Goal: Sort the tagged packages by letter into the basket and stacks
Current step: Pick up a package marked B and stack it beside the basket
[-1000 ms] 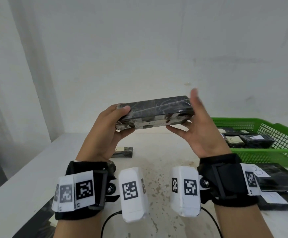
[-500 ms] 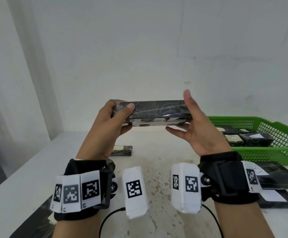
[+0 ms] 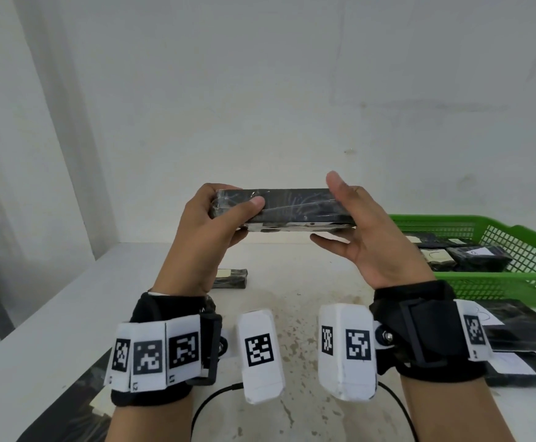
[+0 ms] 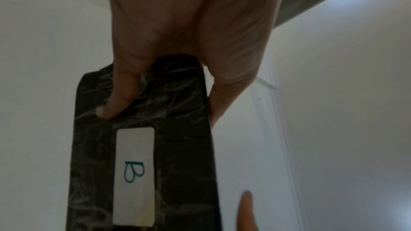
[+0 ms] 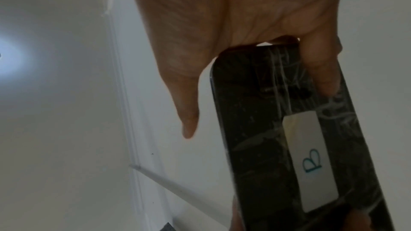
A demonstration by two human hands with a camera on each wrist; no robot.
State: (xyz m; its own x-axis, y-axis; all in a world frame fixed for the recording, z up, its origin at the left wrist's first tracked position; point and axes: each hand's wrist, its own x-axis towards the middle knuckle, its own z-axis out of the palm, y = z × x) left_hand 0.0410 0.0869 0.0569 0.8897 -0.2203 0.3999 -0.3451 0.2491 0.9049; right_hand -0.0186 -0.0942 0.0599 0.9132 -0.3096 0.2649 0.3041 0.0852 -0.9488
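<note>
I hold a black plastic-wrapped package point(image 3: 292, 207) level in the air over the table, one hand at each end. My left hand point(image 3: 238, 205) grips the left end, with the thumb across the near face. My right hand point(image 3: 356, 224) holds the right end: the thumb points up and one finger stretches out below. The wrist views show the package point(image 4: 177, 129) point(image 5: 255, 129) from underneath, where a white tag point(image 4: 133, 173) point(image 5: 313, 164) bears a teal letter B. One finger of each hand lies on that tagged face.
A green mesh basket point(image 3: 515, 282) at the right holds several tagged black packages point(image 3: 477, 258). In front of it lie two stacked tagged packages point(image 3: 515, 327). A small package point(image 3: 230, 277) lies mid-table behind my left wrist. Another dark package point(image 3: 68, 409) sits at the near left edge.
The package has turned from a tilt, right end up, to level. My right hand has moved in closer on its right end.
</note>
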